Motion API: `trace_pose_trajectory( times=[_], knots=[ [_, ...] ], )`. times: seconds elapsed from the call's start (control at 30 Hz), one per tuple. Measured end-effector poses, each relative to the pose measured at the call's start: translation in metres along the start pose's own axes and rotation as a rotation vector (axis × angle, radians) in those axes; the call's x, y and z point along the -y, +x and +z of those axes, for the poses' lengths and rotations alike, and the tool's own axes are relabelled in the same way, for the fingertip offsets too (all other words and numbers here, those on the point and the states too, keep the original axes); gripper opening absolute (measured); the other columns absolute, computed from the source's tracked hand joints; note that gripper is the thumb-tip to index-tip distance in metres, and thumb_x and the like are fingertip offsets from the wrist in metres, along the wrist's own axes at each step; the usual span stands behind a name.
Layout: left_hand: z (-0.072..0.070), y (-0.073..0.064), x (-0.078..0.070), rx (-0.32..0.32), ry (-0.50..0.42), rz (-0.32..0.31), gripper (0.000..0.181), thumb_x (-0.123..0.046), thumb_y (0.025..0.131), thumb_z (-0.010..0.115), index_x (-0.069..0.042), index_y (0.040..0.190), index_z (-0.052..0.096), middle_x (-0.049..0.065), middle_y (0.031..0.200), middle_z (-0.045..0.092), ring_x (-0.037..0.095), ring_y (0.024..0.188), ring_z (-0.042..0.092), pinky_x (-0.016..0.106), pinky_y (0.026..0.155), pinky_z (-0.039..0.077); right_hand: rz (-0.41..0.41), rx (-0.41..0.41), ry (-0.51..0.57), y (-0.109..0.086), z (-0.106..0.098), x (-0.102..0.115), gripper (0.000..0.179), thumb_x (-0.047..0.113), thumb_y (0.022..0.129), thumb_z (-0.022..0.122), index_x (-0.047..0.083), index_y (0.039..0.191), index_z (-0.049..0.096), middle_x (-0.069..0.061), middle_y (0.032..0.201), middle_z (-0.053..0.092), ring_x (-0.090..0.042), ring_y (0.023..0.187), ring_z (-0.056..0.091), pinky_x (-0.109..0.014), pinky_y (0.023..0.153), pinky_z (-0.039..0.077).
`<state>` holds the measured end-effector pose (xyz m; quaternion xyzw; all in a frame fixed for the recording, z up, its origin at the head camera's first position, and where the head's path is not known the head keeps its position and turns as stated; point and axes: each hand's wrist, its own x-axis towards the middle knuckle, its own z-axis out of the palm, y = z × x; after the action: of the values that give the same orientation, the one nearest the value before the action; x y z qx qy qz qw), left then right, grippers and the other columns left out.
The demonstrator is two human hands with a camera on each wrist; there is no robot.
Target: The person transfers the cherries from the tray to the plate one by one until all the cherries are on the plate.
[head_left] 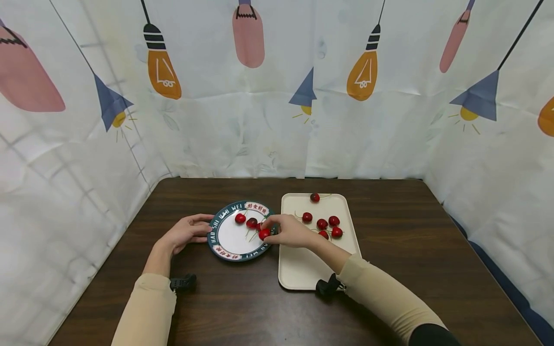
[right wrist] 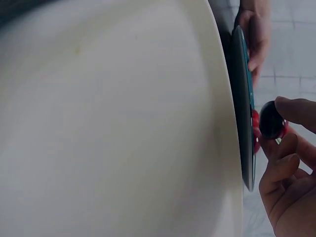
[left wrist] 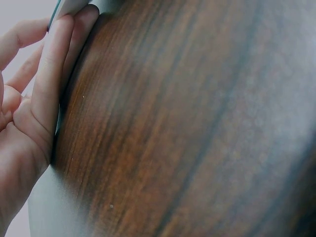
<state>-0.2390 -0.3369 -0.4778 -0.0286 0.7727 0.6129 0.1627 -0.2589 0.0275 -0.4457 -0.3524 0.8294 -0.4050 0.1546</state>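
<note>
My right hand [head_left: 287, 231] pinches a dark red cherry [head_left: 264, 234] between thumb and fingers, over the right part of a white plate with a dark green lettered rim [head_left: 218, 242]. In the right wrist view, that cherry [right wrist: 271, 120] is close to the plate's surface. On the plate lie a cherry [head_left: 240, 218] at the upper left, another [head_left: 252, 223] near the middle, and one partly hidden behind the held cherry. Fairly straight fingers of my left hand [head_left: 187, 232] touch the plate's left rim; the left wrist view shows its fingertips [left wrist: 60, 27] at the edge.
A cream rectangular tray [head_left: 298, 269] stands right of the plate, under my right forearm. Several stemmed cherries [head_left: 322, 224] lie on its far half, one [head_left: 315, 197] near the back edge. The dark wooden table [head_left: 402, 226] is bordered by a printed curtain [head_left: 268, 134].
</note>
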Motion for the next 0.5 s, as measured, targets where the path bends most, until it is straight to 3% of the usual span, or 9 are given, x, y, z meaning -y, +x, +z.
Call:
trace_pose_trajectory(
  times=[0.5],
  knots=[
    [0.0002, -0.0007, -0.0001, -0.003, -0.005, 0.003, 0.061, -0.018, 0.101, 0.067, 0.0, 0.154, 0.042, 0.021, 0.14, 0.053, 0.017, 0.105, 0.065, 0.035, 0.09, 0.059, -0.004, -0.001, -0.002, 0.0006, 0.0004, -0.0018, 0.03, 0.021, 0.092, 0.077, 0.009, 0.119, 0.071, -0.001, 0.111, 0.069, -0.016, 0.065, 0.053, -0.026, 0.061, 0.046]
  ],
)
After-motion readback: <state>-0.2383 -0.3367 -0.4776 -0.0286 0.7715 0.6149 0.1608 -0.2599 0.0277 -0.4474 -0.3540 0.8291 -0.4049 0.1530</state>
